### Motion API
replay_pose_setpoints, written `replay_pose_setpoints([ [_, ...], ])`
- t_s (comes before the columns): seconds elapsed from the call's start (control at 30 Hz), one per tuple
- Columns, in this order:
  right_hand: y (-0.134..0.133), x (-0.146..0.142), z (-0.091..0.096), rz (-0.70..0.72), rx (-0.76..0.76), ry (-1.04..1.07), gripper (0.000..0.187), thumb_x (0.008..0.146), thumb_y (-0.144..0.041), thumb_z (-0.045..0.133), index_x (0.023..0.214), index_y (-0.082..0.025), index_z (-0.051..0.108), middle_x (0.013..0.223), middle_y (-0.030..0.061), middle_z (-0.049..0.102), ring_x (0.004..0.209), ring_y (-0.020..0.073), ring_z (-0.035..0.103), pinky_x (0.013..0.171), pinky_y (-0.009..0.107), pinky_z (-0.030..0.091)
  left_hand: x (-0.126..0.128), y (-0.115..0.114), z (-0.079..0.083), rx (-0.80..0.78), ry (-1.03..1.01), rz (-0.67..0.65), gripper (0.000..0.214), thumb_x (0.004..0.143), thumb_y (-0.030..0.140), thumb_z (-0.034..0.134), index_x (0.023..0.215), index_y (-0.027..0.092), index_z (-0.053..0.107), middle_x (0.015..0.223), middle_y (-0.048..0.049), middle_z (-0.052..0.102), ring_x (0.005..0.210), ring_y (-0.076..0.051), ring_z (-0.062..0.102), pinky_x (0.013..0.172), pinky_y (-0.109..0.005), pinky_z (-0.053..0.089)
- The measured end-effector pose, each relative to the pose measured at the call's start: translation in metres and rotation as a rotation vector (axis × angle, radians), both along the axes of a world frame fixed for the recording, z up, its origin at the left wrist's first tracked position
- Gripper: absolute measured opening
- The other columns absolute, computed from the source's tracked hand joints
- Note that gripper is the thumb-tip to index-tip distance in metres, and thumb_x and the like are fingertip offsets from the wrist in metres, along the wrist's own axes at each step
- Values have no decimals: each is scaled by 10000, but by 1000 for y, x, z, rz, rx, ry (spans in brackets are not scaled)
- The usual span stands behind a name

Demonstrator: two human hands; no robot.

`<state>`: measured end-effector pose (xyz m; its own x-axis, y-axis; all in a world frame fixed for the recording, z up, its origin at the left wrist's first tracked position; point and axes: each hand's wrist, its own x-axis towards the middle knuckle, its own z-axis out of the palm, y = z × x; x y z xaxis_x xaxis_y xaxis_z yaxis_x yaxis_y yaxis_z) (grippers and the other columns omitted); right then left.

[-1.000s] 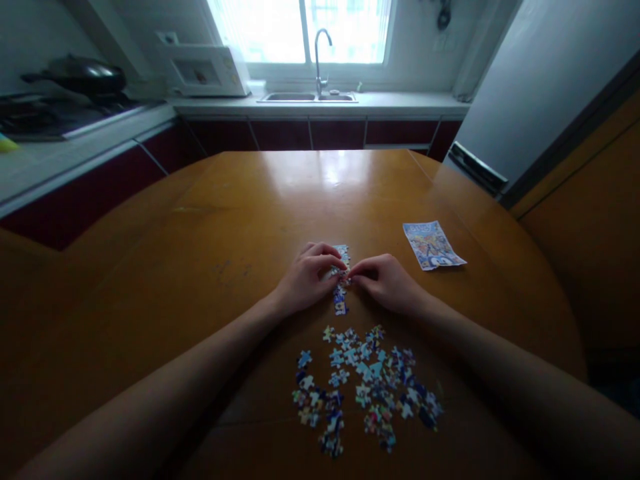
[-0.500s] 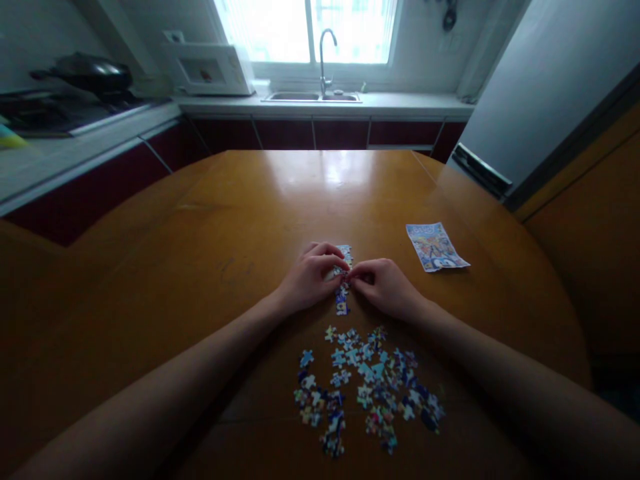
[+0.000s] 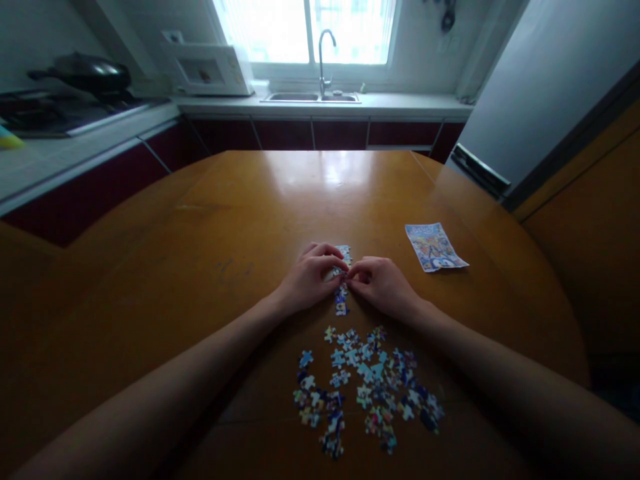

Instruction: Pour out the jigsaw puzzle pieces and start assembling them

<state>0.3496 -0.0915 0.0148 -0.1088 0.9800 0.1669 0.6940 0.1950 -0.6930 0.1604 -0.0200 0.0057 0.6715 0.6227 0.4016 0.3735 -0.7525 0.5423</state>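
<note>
A narrow strip of joined jigsaw pieces [image 3: 341,304] lies on the wooden table, running away from me. My left hand [image 3: 311,277] reaches over it from the left, thumb and fingers curved together on its middle part. From the right, my right hand [image 3: 381,285] pinches at the strip's right edge, its fingertips almost touching those of the left. A puzzle piece seems to be between the fingertips, mostly hidden by them. Nearer to me, many loose jigsaw pieces [image 3: 365,370] are spread out in light blue, white, dark blue and mixed colours.
A creased picture sheet [image 3: 435,247] lies on the table [image 3: 240,213] to the right of my hands. Beyond the table are a sink [image 3: 295,97] with a tap, a white microwave [image 3: 207,69], a wok [image 3: 93,73] on the stove, and a fridge [image 3: 530,87].
My right hand has shifted very slightly at the strip's edge. The left hand, the strip and the loose pieces look the same.
</note>
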Motion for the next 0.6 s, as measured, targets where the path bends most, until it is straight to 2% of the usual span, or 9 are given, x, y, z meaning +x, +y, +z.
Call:
replay_pose_setpoints([
  [0.17, 5, 9, 0, -91, 40, 143, 107, 859, -218, 629, 827, -173, 721, 680, 21, 674, 616, 139, 583, 591, 263, 411, 0, -1, 2, -12, -14, 6, 114, 861, 219, 681, 934, 266, 756, 1052, -43, 690, 1054, -233, 569, 957, -434, 479],
  [0.3, 5, 17, -1, -150, 43, 117, 88, 832, -187, 621, 846, -174, 706, 673, 21, 665, 617, 148, 586, 596, 272, 417, 2, -4, 7, -29, -30, 10, 105, 860, 219, 681, 936, 251, 746, 1016, -49, 699, 1024, -233, 581, 944, -437, 480],
  [0.43, -2, 14, 0, -49, 40, 35, 129, 815, -144, 617, 843, -187, 736, 696, 17, 664, 637, 141, 568, 617, 269, 412, 2, -5, 9, -34, -30, 1, 97, 832, 184, 681, 866, 247, 746, 1012, -47, 691, 1026, -236, 575, 938, -436, 484],
  [0.6, -8, 9, 4, 58, 58, -72, 200, 806, -106, 618, 817, -219, 783, 786, 29, 667, 691, 138, 564, 660, 269, 413, -2, -3, 6, -31, -22, -54, 365, 753, -15, 549, 774, 280, 763, 1065, -13, 669, 1066, -220, 550, 973, -435, 464],
])
